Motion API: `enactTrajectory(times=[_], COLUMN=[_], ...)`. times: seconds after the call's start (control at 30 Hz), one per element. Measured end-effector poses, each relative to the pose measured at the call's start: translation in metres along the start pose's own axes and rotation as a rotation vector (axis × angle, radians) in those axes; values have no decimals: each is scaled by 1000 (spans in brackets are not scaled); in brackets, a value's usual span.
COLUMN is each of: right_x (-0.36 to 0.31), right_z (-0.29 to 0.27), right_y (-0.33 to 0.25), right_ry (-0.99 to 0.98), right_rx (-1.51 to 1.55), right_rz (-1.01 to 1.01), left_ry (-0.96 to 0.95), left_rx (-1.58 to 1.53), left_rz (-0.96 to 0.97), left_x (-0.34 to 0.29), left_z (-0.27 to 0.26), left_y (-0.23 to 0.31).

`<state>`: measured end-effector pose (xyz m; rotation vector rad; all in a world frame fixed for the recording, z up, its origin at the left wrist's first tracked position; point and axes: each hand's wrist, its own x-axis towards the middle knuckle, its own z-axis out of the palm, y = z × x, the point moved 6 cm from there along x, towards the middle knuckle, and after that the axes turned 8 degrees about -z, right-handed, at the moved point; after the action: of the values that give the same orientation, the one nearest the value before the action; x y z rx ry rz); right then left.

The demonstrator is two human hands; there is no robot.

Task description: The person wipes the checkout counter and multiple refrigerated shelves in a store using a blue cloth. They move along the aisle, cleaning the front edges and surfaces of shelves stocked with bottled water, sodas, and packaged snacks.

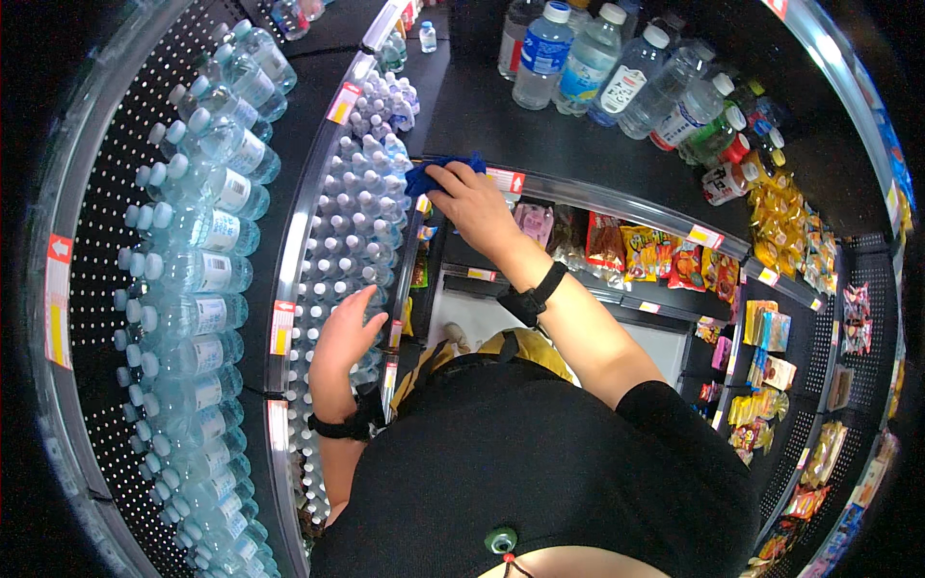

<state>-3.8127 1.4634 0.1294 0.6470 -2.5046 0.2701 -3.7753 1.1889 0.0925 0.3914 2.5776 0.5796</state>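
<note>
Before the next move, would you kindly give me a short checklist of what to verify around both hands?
1. Right hand on the blue cloth: ok, its fingers lie over it.
2. Firm hold on the cloth: cannot tell; the undersides of the fingers are hidden.
3. Left hand free: ok, open with nothing visible in it.
4. Left hand apart from the small bottles: cannot tell; it overlaps them in this view.
5. Large bottles away from the cloth: ok, they stand farther back on the dark shelf.
6. Black wristband fastened on the right wrist: ok, it appears wrapped around.
</note>
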Motion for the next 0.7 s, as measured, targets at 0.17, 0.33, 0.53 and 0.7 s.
enactTrajectory(times=[0.17, 0.33, 0.53, 0.7], right_x=[-39, -98, -197, -283], right_z=[-25, -72, -136, -199], right_y=[16, 39, 83, 120], right_ry=[-125, -156, -85, 91], right_rx=[-67, -63, -107, -225], right_rz=[11, 94, 379, 667], left_ry=[-30, -119, -124, -137], left_rx=[-2, 47, 46, 57], left_rz=[76, 158, 332, 482], left_x=[22, 39, 57, 64], left_z=[17, 29, 53, 71], left_y=[27, 87, 150, 208])
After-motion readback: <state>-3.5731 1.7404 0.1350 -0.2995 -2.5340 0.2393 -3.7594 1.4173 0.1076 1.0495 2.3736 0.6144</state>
